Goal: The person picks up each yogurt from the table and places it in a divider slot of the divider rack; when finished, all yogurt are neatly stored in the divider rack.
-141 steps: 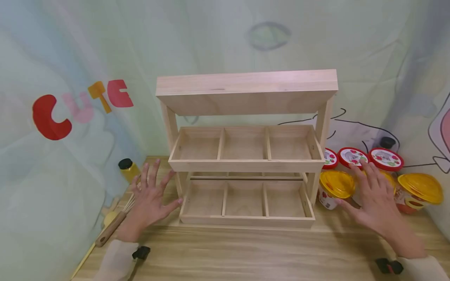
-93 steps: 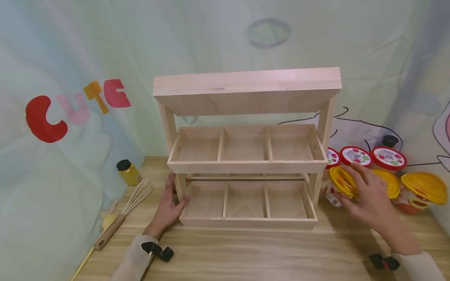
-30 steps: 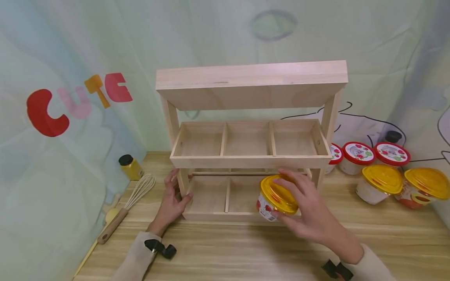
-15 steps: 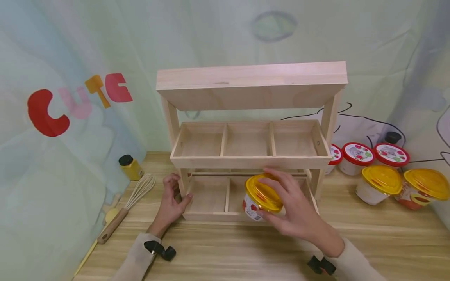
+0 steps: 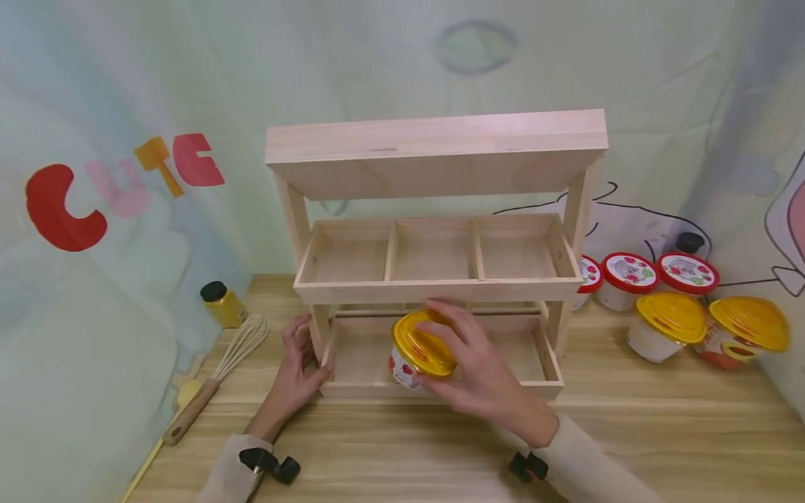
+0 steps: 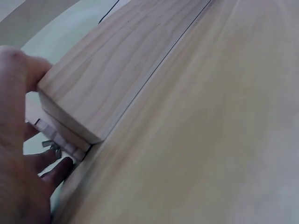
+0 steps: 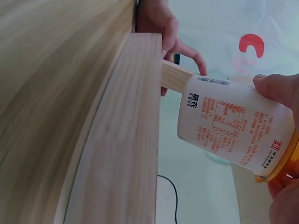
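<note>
Yellow-lidded cup (image 5: 420, 349) gripped in right hand (image 5: 478, 374).

rack (image 5: 440, 290): pale matt wood | cup lid (image 5: 423, 344): glossy yellow plastic

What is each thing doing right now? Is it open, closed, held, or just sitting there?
Cup: lid on, tilted, held by right hand.
Rack: upright, trays bare, left hand grips its corner post.
Other cups: lids on, standing on table.
Whisk: lying flat.
Yellow bottle: capped, upright.
</note>
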Demonstrator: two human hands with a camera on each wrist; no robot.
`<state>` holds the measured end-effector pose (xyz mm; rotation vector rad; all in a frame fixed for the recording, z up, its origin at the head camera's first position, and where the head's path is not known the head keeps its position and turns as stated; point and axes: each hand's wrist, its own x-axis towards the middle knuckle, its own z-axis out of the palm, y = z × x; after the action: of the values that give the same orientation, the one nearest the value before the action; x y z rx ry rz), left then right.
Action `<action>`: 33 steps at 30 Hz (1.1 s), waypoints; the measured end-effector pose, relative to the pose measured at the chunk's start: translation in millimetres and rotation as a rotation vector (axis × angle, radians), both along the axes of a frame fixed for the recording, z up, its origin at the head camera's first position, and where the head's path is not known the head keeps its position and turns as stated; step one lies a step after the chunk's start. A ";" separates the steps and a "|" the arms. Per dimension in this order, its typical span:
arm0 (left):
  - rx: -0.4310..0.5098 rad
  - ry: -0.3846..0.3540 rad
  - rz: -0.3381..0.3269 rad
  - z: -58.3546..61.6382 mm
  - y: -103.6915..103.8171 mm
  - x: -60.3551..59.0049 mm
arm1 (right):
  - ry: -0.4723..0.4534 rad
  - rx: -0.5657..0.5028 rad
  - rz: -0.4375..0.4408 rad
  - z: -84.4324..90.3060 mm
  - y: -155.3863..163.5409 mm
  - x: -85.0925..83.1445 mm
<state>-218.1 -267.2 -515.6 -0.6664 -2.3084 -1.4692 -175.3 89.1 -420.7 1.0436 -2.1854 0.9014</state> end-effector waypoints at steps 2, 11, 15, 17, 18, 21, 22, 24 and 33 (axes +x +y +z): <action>-0.050 -0.029 -0.024 0.7 -2.9 3.3 | 0.017 0.001 0.006 -1.9 -6.4 -2.1; -0.190 -0.085 -0.053 5.1 -7.6 9.4 | 0.045 0.027 0.028 -9.6 -28.9 -11.3; -0.195 -0.097 -0.064 4.3 -8.8 11.0 | 0.075 0.036 0.031 -10.6 -37.4 -14.2; -0.192 -0.104 -0.073 3.6 -9.7 12.0 | 0.090 0.044 0.026 -10.9 -41.6 -15.7; -0.187 -0.107 -0.079 3.1 -10.2 12.5 | 0.097 0.048 0.026 -11.1 -43.6 -16.5; -0.178 -0.111 -0.089 2.1 -12.5 13.4 | 0.115 0.060 0.030 -11.8 -50.0 -19.2; -0.176 -0.111 -0.091 1.9 -13.2 13.6 | 0.124 0.062 0.031 -12.2 -52.1 -20.3; -0.171 -0.117 -0.092 2.0 -14.0 14.1 | 0.133 0.068 0.035 -13.2 -55.7 -22.4; -0.078 -0.072 -0.056 1.0 -11.3 15.5 | 0.096 0.068 0.010 -18.6 -65.0 -26.7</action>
<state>-202.7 -278.5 -514.7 -0.7165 -2.4310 -1.4566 -202.0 24.1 -439.3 1.1076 -2.1456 0.7700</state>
